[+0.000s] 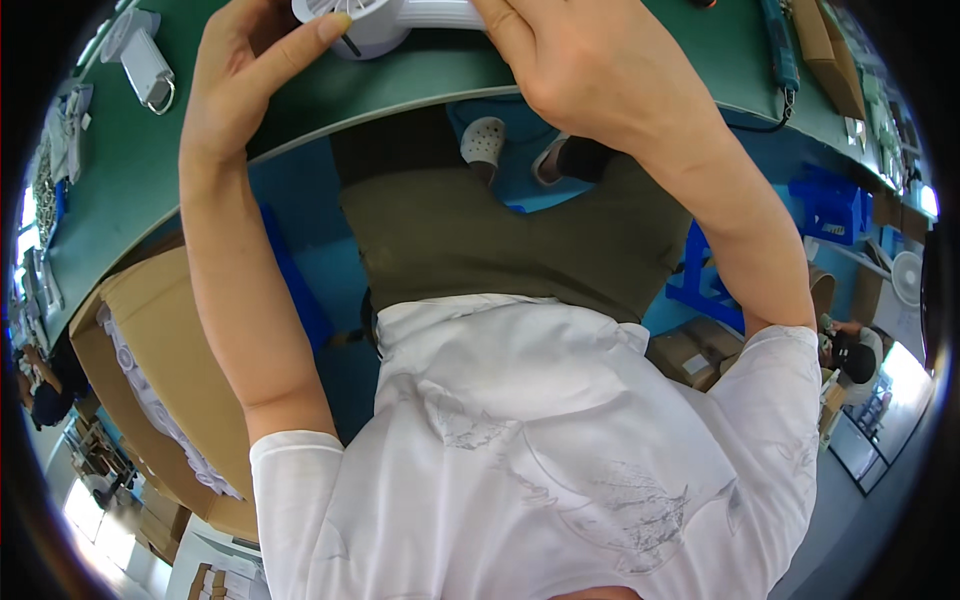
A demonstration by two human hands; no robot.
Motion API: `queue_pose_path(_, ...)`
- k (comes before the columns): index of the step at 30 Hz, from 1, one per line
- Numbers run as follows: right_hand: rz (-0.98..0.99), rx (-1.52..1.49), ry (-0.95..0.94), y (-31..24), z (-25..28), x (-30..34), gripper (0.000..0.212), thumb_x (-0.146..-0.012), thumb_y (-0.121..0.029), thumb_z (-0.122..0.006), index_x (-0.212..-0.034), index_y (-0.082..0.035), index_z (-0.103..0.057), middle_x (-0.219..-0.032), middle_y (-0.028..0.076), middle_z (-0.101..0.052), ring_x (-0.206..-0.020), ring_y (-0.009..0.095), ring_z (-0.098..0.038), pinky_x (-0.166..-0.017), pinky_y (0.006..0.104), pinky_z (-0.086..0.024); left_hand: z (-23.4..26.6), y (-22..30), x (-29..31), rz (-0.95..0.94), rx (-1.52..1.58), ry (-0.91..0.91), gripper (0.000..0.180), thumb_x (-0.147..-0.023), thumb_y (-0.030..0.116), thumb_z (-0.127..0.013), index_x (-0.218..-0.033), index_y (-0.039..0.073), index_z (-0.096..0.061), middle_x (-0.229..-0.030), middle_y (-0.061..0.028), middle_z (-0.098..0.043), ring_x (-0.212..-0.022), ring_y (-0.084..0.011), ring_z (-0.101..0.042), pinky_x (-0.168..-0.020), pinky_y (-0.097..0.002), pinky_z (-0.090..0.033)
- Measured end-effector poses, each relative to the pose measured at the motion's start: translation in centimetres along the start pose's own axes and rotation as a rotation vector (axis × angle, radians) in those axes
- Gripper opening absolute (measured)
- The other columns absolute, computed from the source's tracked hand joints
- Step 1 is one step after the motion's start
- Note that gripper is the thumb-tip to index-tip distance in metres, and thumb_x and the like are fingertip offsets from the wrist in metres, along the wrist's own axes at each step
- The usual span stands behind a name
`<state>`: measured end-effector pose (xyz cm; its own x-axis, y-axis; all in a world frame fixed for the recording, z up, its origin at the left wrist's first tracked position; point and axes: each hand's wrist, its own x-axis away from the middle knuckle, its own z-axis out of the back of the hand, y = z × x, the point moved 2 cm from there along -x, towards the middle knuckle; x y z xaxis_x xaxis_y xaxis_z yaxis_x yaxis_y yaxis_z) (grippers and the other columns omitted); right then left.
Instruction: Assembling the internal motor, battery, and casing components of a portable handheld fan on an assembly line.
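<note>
- Green table (pixel 440 75) with a pale, curving edge
- Blue floor (pixel 310 195) beneath it
- Blue plastic stool (pixel 705 285) at the right
- White fan (pixel 906 277) near the right rim
- Bright light (pixel 98 518) glaring at lower left

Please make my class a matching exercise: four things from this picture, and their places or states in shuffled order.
Things
1. White handled device
2. Teal corded tool
3. Large cardboard box
4. Pale clog

Places or states
A. Open, with white pieces inside
B. Between left hand and right hand
C. On a foot below the tabletop
D. On the green tabletop, toward the right

Pairs: 1-B, 2-D, 3-A, 4-C
</note>
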<state>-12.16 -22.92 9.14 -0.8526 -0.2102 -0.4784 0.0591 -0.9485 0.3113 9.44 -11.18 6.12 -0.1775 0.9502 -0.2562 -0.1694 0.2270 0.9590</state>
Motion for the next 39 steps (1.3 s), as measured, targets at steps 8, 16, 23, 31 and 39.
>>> queue_pose_path(8, 0.079, 0.128, -0.144, -0.7, 0.2, -0.5, 0.049, -0.080, -0.010, -0.063, -0.117, 0.023, -0.064, -0.102, 0.028, -0.069, -0.088, 0.031, -0.067, -0.076, 0.0371, -0.051, -0.1, -0.1, 0.3, 0.017, 0.020, 0.003, 0.061, -0.087, 0.009, -0.077, -0.143, -0.007, -0.057, -0.132, -0.0111, -0.066, -0.125, -0.0186, -0.061, -0.110, -0.0320, -0.044)
queue_pose_path(16, 0.089, 0.143, -0.135, -0.8, 0.4, -0.4, 0.048, -0.080, -0.008, -0.064, -0.117, 0.022, -0.065, -0.104, 0.028, -0.069, -0.087, 0.031, -0.067, -0.077, 0.0374, -0.052, 0.8, 2.0, -0.9, 0.143, -0.257, -0.056, 0.062, -0.082, 0.011, -0.084, -0.138, -0.007, -0.062, -0.127, -0.0128, -0.071, -0.116, -0.0183, -0.066, -0.104, -0.0333, -0.051)
queue_pose_path(23, 0.172, 0.309, -0.333, -0.7, 0.0, -1.1, 0.048, -0.078, -0.007, -0.064, -0.117, 0.022, -0.065, -0.107, 0.029, -0.070, -0.087, 0.032, -0.067, -0.079, 0.0381, -0.053, 0.4, 5.5, -4.6, 0.092, -0.814, -0.247, 0.061, -0.076, 0.016, -0.092, -0.125, -0.011, -0.070, -0.110, -0.0192, -0.078, -0.101, -0.0189, -0.073, -0.097, -0.0350, -0.057)
queue_pose_path(31, 0.086, 0.125, -0.126, -0.9, 0.3, -0.3, 0.050, -0.077, -0.008, -0.065, -0.115, 0.023, -0.065, -0.104, 0.029, -0.070, -0.088, 0.033, -0.067, -0.078, 0.0391, -0.053, -2.0, 8.1, -5.1, 0.347, -0.960, -0.286, 0.057, -0.077, 0.008, -0.091, -0.125, -0.012, -0.069, -0.108, -0.0202, -0.078, -0.099, -0.0185, -0.073, -0.092, -0.0334, -0.059)
queue_pose_path(39, -0.032, -0.162, -0.022, 0.7, -0.4, 0.4, 0.046, -0.082, -0.009, -0.071, -0.120, 0.016, -0.066, -0.103, 0.025, -0.069, -0.092, 0.036, -0.069, -0.081, 0.0403, -0.054, -1.4, 7.4, -5.0, 0.289, -0.859, -0.261, 0.064, -0.075, 0.011, -0.091, -0.130, -0.011, -0.067, -0.112, -0.0216, -0.078, -0.100, -0.0171, -0.071, -0.098, -0.0346, -0.057)
